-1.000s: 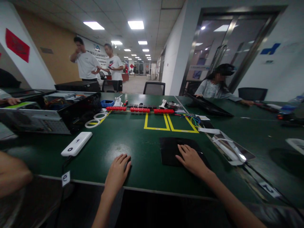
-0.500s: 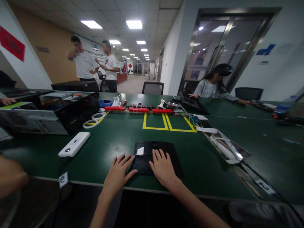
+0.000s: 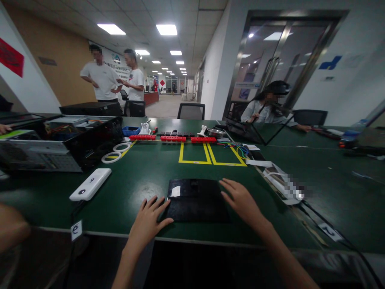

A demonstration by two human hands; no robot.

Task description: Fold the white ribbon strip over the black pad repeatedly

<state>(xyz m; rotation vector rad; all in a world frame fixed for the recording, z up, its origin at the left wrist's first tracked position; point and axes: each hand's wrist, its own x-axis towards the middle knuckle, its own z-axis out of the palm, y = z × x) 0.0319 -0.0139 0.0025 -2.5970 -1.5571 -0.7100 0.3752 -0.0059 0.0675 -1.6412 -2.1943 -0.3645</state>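
A flat black panel with a white label on its left part lies on the green table before me. My left hand rests at its left edge, fingers spread and the thumb over the near left corner. Beside the panel's right edge is my right hand, its fingers stretched out toward the far right corner. Neither hand grips anything. Whether the right fingertips touch the panel I cannot tell.
Left stand an open computer case, white rings and a white power bank. Red strips and yellow tape frames lie beyond the panel. Right are a cabled white device and a seated person holding a dark frame.
My right hand has moved off the panel's top to its right side. My left hand stays at the left edge. The person at right has tilted up the dark frame.
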